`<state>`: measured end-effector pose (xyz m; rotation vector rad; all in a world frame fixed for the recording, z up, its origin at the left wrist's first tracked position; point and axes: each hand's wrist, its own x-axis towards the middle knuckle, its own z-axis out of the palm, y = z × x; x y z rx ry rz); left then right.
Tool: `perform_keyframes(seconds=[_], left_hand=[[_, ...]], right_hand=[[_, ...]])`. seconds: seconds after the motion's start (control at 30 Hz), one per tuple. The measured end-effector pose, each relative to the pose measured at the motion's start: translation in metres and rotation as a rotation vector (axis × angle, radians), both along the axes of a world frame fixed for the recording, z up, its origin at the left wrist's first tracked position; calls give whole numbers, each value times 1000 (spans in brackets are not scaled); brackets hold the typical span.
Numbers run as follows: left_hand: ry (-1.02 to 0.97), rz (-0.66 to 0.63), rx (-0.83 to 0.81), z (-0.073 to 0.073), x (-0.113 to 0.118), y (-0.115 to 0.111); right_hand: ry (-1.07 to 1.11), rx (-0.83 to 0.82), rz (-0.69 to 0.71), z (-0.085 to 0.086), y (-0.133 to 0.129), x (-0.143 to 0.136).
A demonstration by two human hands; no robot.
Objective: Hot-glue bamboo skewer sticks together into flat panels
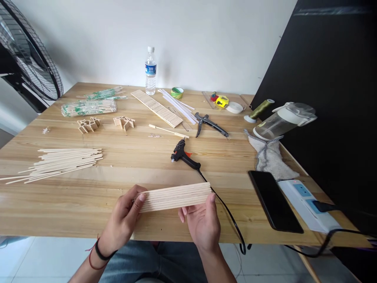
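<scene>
A flat panel of wooden sticks (176, 197), laid side by side, is held up just above the near edge of the table. My left hand (125, 214) grips its left end, thumb on top. At the right end, my right hand (203, 220) has its thumb against the edge and its fingers underneath, partly hidden. Beyond the panel a black hot glue gun (185, 154) lies on its side, its cord running under the panel's right end. Loose wooden sticks (67, 159) are spread to the left.
A longer stick panel (157, 108), pliers (210, 125), white glue sticks (179, 105) and a water bottle (150, 72) are farther back. Small stick frames (90, 125) sit at left. On the right are a phone (273, 200), a power strip (309, 204) and a clear jug (282, 120).
</scene>
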<state>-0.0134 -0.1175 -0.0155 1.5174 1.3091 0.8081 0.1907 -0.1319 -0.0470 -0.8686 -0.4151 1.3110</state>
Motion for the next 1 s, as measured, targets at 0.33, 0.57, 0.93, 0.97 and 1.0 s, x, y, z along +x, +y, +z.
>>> perform_keyframes(seconds=[0.33, 0.57, 0.93, 0.97, 1.0], left_hand=[[98, -244, -201, 21, -41, -18], [221, -324, -135, 25, -26, -23], [193, -295, -35, 22, 6, -30], [190, -286, -29, 21, 7, -30], [189, -276, -29, 20, 9, -29]], right_hand=[[-240, 15, 165, -18, -4, 2], [-457, 80, 310, -22, -11, 9], [-508, 164, 403, 3, -10, 9], [-517, 170, 420, 5, -9, 9], [-528, 173, 435, 6, -8, 9]])
